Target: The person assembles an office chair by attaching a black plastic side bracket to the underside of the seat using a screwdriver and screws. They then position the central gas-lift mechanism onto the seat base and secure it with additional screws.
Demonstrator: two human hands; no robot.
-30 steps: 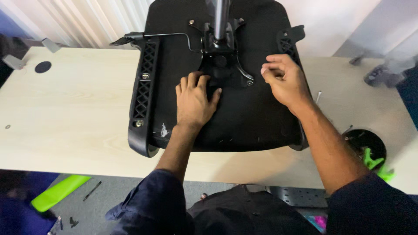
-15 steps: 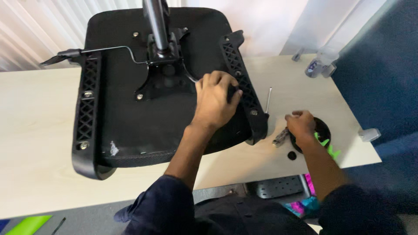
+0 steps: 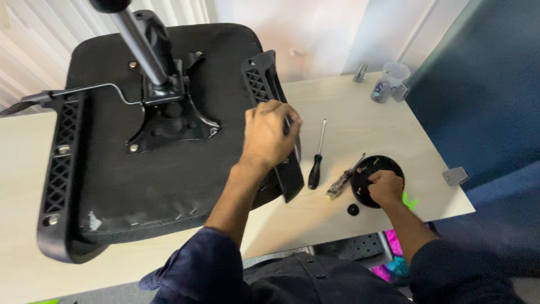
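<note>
An upturned black office chair seat (image 3: 140, 174) fills the left and centre of the frame, lying underside-up on a pale wooden worktop (image 3: 360, 112). Its metal mechanism plate (image 3: 169, 121) sits at upper centre, with a grey gas-lift column (image 3: 138, 48) rising toward the top left edge and a thin wire lever (image 3: 93, 90) running off to the left. Black latticed armrest brackets run down both sides of the seat: one (image 3: 59, 169) at the far left, the other (image 3: 270, 112) at centre frame.

The left hand (image 3: 270, 135), fingers curled, grips the centre bracket near its middle, the dark blue sleeve (image 3: 197, 264) trailing to the bottom edge. The right hand (image 3: 385, 186), at right of centre, rests fingers-down in a small round black dish (image 3: 388, 166) near the worktop's front edge; whether it pinches anything there cannot be made out.

Between the hands lie two tools: a black-handled screwdriver (image 3: 318, 155), just beside the bracket, and a clear-handled screwdriver (image 3: 344, 177) whose tip touches the dish rim. A small black cap (image 3: 352, 209) sits just in front of the dish.

At upper right, a clear plastic cup (image 3: 389, 80) stands near the worktop's far edge beside a blue partition (image 3: 484, 84).
</note>
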